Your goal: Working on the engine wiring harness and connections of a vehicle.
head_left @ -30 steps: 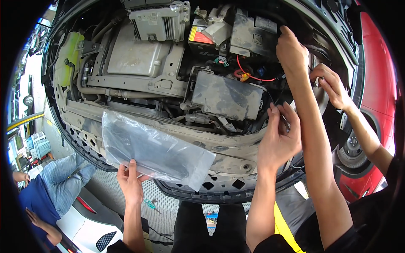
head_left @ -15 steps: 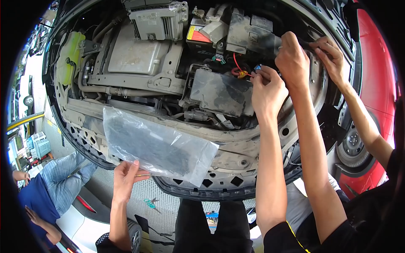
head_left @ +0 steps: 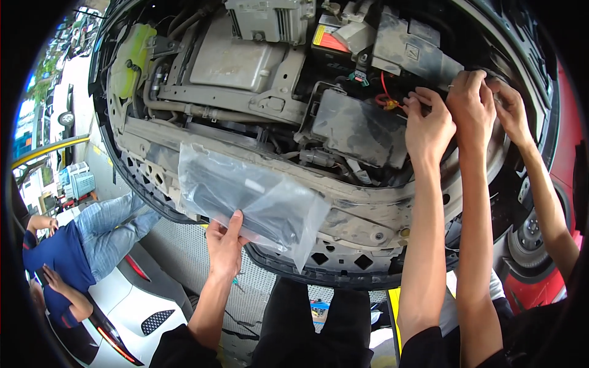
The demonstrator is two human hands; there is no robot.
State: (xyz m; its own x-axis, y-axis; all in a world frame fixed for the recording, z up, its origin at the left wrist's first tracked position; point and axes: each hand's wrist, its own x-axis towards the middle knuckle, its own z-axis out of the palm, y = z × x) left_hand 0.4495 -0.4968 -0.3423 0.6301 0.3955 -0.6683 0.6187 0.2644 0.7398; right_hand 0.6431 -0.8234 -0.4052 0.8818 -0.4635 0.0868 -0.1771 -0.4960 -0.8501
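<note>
My left hand (head_left: 224,248) pinches the lower edge of a clear plastic bag (head_left: 310,227), thumb on top. Inside lies a dark flat thing that I cannot make out. The bag rests over the front rail of a car's engine bay. My right hand (head_left: 431,129) is closed, its fingertips at the end of a thin red wire (head_left: 384,83), beside the dusty black box cover (head_left: 353,126). The wire loops near a small yellow piece (head_left: 390,105). To the right, a co-worker's two hands (head_left: 471,110) work close together at a dark part by the fender.
A battery (head_left: 331,40) and a dusty black housing (head_left: 408,52) sit at the back. On the left are a yellow-green reservoir (head_left: 132,67) and a grey metal unit (head_left: 233,61). A person in blue (head_left: 67,257) is at lower left; a red car (head_left: 534,288) stands at right.
The whole view has shifted, so the engine bay sits farther right. My left thumb lies farther over the bag. The small blue piece at my right fingertips no longer shows. The co-worker's hands are closer together.
</note>
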